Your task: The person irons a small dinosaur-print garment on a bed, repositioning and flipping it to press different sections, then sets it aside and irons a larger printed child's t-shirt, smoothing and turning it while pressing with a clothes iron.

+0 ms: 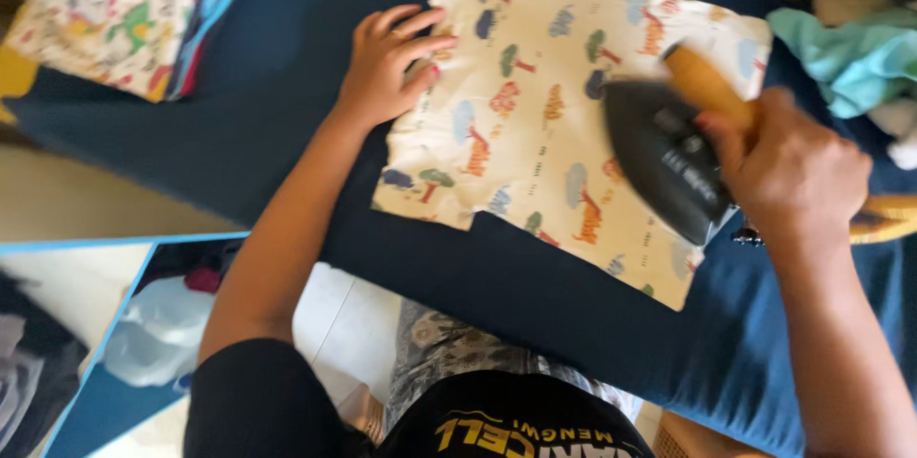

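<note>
Landmark: dark blue padded ironing surface (pixel 287 85), spread across most of the view.
Garment: small cream cotton child's shirt printed with trees and animals (pixel 535 105), lying flat near the middle of the blue surface, one sleeve edge toward the near side.
Iron: black flat iron with a yellowish wooden handle (pixel 669 167), soleplate down on the right part of the shirt, blurred.
Right hand: right hand (pixel 793 171) closed around the rear of the wooden handle, fingers wrapped, wrist over the right edge of the blue surface.
Left hand: left hand (pixel 387 62) open, palm down, fingers spread, pressing the left edge of the shirt against the blue surface.
Folded pile: stack of folded printed clothes (pixel 124 9) at the far left corner of the blue surface, well apart from the shirt.
Loose clothes: heap of unfolded garments, one pale teal (pixel 850 57), at the far right edge of the blue surface.
Below the surface: pale tiled floor (pixel 349 324) and a clear plastic bag (pixel 158 329) on the near left.
Handling, shirt: judged light, thin and soft; likely to bunch or slide under the iron unless pinned flat; best held at a hem or sleeve edge, away from the soleplate.
Handling, iron: judged heavy, rigid and hot underneath; only the wooden handle looks safe to grasp.
Risk: left fingertips lie on the same cloth as the iron, though well apart from it.
</note>
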`<move>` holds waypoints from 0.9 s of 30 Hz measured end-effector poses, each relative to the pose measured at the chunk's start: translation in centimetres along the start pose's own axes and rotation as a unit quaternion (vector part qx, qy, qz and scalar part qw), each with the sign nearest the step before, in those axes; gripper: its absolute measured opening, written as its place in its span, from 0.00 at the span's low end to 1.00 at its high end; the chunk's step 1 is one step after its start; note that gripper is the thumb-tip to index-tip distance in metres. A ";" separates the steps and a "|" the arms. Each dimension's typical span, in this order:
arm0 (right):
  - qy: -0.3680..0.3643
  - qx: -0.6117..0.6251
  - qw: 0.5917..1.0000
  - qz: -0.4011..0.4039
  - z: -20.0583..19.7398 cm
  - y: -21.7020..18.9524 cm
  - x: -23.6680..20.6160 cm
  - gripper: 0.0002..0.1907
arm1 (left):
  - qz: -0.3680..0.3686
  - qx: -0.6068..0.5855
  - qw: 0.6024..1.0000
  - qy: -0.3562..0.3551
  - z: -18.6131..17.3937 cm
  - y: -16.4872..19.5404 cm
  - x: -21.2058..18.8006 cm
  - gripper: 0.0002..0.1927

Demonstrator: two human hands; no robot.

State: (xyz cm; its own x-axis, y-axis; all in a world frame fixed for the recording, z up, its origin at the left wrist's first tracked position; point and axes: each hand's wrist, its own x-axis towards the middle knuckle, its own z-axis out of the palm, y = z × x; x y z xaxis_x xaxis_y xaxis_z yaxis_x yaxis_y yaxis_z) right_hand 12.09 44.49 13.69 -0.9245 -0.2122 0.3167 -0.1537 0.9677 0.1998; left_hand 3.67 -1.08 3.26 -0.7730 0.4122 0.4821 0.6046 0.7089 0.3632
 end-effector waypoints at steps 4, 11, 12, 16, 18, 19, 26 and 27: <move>0.071 -0.112 0.990 0.050 3.9 0.6 2.9 0.24 | -0.011 -0.007 1.000 0.008 0.0 -0.2 -0.1 0.20; 0.010 0.085 0.996 0.005 6.4 3.7 7.2 0.25 | -0.016 -0.011 0.999 0.026 0.1 -0.3 0.0 0.20; -0.001 0.102 0.994 -0.030 5.6 3.7 7.0 0.24 | -0.016 -0.007 0.999 0.027 0.1 -0.3 0.0 0.20; -0.248 0.129 0.959 -0.040 1.4 2.4 5.1 0.21 | -0.020 -0.003 1.000 0.022 0.1 -0.1 0.1 0.19; -0.172 0.105 0.978 -0.050 -0.6 1.0 2.8 0.21 | -0.025 -0.008 0.999 0.017 0.0 0.0 0.1 0.19; -0.133 0.091 0.985 -0.053 -1.4 0.2 1.7 0.21 | -0.027 -0.011 0.999 0.015 -0.1 0.1 0.1 0.19; 0.045 -0.063 0.996 0.042 -0.8 -3.3 0.6 0.27 | -0.026 -0.006 0.999 0.025 -0.4 0.5 0.1 0.19; 0.043 -0.056 0.996 0.059 -0.2 -3.1 1.2 0.26 | -0.025 -0.004 0.999 0.023 -0.4 0.5 0.1 0.19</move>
State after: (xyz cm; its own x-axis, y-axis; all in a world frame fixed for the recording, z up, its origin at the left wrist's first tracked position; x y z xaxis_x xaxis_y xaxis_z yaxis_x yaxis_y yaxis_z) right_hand 11.52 41.21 13.67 -0.8994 -0.1145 0.4218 -0.0024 0.9663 0.2572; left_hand 3.97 -0.95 3.84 -0.7932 0.3499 0.4984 0.5668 0.7233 0.3944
